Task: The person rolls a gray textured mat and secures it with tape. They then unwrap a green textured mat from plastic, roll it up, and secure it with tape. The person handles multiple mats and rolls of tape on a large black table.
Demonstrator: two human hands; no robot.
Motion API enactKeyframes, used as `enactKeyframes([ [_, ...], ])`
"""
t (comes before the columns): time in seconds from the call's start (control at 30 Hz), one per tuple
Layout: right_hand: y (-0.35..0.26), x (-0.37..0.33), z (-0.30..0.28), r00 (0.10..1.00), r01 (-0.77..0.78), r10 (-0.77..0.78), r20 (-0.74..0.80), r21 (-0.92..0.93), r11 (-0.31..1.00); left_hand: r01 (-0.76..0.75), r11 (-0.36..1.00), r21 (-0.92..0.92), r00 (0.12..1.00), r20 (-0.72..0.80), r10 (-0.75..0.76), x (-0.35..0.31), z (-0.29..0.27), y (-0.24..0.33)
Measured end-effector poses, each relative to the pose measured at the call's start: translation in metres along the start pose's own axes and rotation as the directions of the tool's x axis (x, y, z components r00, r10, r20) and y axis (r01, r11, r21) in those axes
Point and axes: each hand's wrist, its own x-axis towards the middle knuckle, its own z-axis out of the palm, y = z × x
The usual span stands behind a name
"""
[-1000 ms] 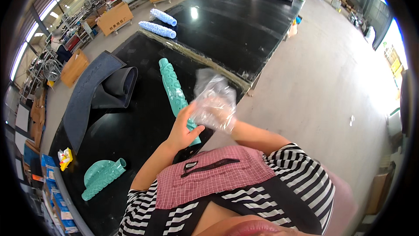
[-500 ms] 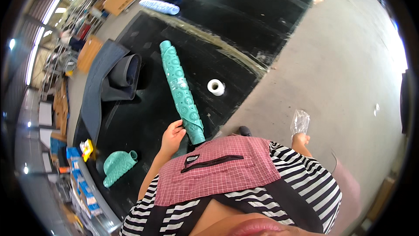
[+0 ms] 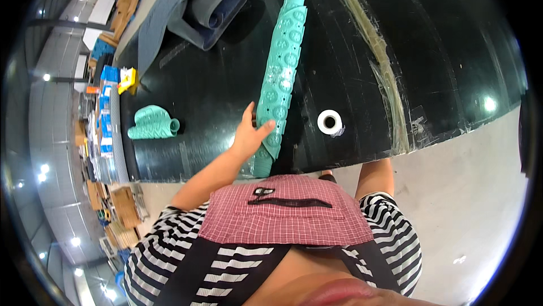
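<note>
A long teal-green rolled mat (image 3: 281, 68) with raised round patterns lies on the black table, its near end close to the table edge. My left hand (image 3: 248, 138) is at its lower left side, the thumb over the roll and the other fingers along its edge, partly hidden. Of my right arm only the forearm (image 3: 376, 177) shows; the hand is hidden below the table edge. To the right of the mat stands a white roll (image 3: 330, 122) with a dark core and a bit of clear film. A smaller, partly unrolled green mat (image 3: 154, 123) lies at the left.
A dark grey sheet (image 3: 169, 14), partly rolled, lies at the far left of the black table (image 3: 209, 91). A taped seam (image 3: 376, 51) crosses the table on the right. A yellow item (image 3: 128, 81) sits by the left edge, near blue-and-white boxes (image 3: 107, 108).
My view has turned toward the table. My left thumb has come over the mat. My right hand, earlier holding clear plastic film beside the table, has gone out of sight under the edge.
</note>
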Motion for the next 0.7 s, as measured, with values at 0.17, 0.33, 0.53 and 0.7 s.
enactKeyframes([
  [0.17, 0.04, -0.049, -0.128, 0.955, -0.293, 0.23, -0.187, -0.475, 0.83, 0.226, 0.935, -0.272, 0.973, 0.097, -0.207, 0.009, 0.006, 0.036],
  [0.33, 0.021, -0.201, -0.14, 0.791, 0.475, 0.595, 0.14, -0.754, -0.454, 0.161, 0.955, -0.249, 0.986, 0.078, -0.145, 0.017, 0.01, 0.041],
  [0.53, -0.064, -0.337, 0.028, 0.635, 0.545, 0.706, 0.314, -0.829, -0.121, 0.24, 0.797, -0.554, 0.951, 0.3, -0.078, 0.018, -0.011, 0.026],
  [0.7, -0.065, -0.395, 0.163, 0.492, 0.683, 0.503, 0.711, -0.673, 0.284, 0.18, 0.56, -0.809, 0.944, 0.303, 0.133, -0.012, -0.035, 0.015],
])
